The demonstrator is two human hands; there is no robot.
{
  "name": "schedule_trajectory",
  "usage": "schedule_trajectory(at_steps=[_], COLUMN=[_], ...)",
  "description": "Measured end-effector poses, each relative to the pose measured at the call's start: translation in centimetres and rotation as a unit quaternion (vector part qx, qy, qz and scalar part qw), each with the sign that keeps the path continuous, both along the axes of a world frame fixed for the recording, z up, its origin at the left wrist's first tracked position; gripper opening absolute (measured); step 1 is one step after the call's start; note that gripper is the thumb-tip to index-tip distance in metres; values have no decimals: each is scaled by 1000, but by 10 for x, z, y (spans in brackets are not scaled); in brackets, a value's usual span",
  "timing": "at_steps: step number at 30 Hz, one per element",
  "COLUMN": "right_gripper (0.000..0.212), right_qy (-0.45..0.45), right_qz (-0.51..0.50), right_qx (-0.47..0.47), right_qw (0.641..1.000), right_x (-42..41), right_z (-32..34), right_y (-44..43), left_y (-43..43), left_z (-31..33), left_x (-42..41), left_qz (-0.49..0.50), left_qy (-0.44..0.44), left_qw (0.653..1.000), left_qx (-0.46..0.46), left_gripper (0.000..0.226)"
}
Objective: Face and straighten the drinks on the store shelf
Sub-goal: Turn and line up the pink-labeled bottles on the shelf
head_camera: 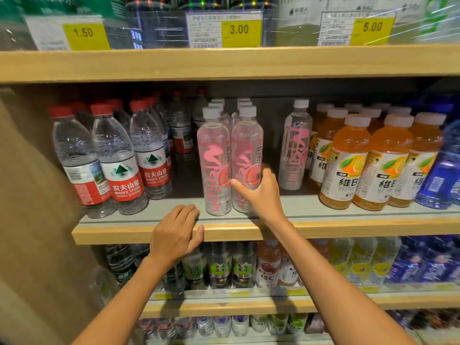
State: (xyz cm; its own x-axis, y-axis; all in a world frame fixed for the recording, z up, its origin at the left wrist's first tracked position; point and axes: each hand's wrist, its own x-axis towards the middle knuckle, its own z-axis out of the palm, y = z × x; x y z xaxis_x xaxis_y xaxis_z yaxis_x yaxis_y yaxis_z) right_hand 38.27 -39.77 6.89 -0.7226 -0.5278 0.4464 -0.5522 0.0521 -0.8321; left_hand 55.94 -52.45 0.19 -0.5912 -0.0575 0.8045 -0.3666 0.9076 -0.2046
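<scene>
Forearms come up from the near edge, both bare, crossing in front of the lower-shelf bottles (219, 267), whose labels are too blurred to read. Both arms reach the middle shelf (348, 227).

Your left hand (175, 232) rests on its wooden front lip, palm down. The fingers lie loose over the edge onto the grey deck and the thumb lies along the front face; it holds nothing.

Your right hand (261, 192) is further in and to the right, grasping the pink-printed bottle (245, 145) low on its body. The thumb crosses the front and the fingers wrap round the right side, where they blur.

That bottle stands upright at the front of the shelf, print towards you, touching its twin (214, 158) on the left. Your hand and wrist hide part of its base. More white caps line up behind the two, with the bodies mostly hidden.

Further back and to the right stands a lone bottle (295, 150) of the same drink, apart from the pair, its pink print hard to read.

Left of the pair are red-capped water bottles (119, 158), the leftmost turned so its barcode shows. To the right are orange drinks (348, 160), then blue bottles (443, 175) cut off by the right edge.

On the top shelf, yellow price tags (239, 29) read 1.50, 3.00 and 5.00. The goods behind them are only streaks.
</scene>
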Motion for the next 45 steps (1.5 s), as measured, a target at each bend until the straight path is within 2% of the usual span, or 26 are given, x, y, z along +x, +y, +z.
schedule_trajectory(at_steps=[5, 12, 15, 17, 19, 22, 24, 26, 31, 34, 35, 37, 40, 42, 43, 45], right_gripper=[56, 54, 52, 52, 53, 54, 52, 52, 64, 62, 61, 69, 97, 93, 88, 80], right_qy=[14, 18, 14, 5, -8, -14, 3, 9, -1, -32, -61, -167, -342, -391, -406, -421], right_qz=[16, 85, 120, 141, 165, 187, 179, 173, 156, 201, 238, 335, 497, 576, 611, 660], right_qx=[-16, -21, -27, -34, -43, -49, -41, -39, -24, -41, -50, -58, -23, -18, -22, -32], right_qw=[1000, 996, 992, 989, 985, 981, 983, 984, 988, 978, 968, 925, 797, 717, 680, 621], right_x=[3, 10, 19, 29, 39, 55, 65, 75, 84, 81, 78, 68, 59, 61, 64, 72], right_z=[4, 14, 17, 17, 15, 12, 10, 8, 2, -1, -2, -1, -6, -11, -12, -13], right_y=[9, 40, 54, 61, 67, 72, 74, 76, 80, 86, 89, 95, 101, 101, 100, 97], left_y=[4, 19, 36, 52, 71, 99, 115, 126, 136, 135, 133, 126, 118, 118, 119, 121], left_z=[7, 28, 46, 66, 92, 125, 137, 142, 145, 149, 151, 156, 164, 167, 167, 166], left_x=[3, 12, 12, 7, -2, -16, -22, -26, -33, -36, -36, -34, -31, -33, -35, -39], left_qz=[-4, -15, -11, -54, -128, -238, -275, -293, -302, -296, -304, -349, -452, -536, -566, -603], left_qy=[-20, -86, 0, 111, 197, 228, 229, 237, 274, 272, 261, 218, 106, 43, 19, -9], left_qw=[1000, 989, 980, 950, 895, 780, 730, 706, 681, 672, 657, 594, 469, 357, 314, 265], left_qx=[16, 116, 201, 285, 379, 532, 582, 599, 609, 621, 639, 691, 751, 764, 762, 752], left_gripper=[44, 43, 44, 37, 33, 36, 33, 26, 21, 11, 13, 25, 38, 46, 48, 47])
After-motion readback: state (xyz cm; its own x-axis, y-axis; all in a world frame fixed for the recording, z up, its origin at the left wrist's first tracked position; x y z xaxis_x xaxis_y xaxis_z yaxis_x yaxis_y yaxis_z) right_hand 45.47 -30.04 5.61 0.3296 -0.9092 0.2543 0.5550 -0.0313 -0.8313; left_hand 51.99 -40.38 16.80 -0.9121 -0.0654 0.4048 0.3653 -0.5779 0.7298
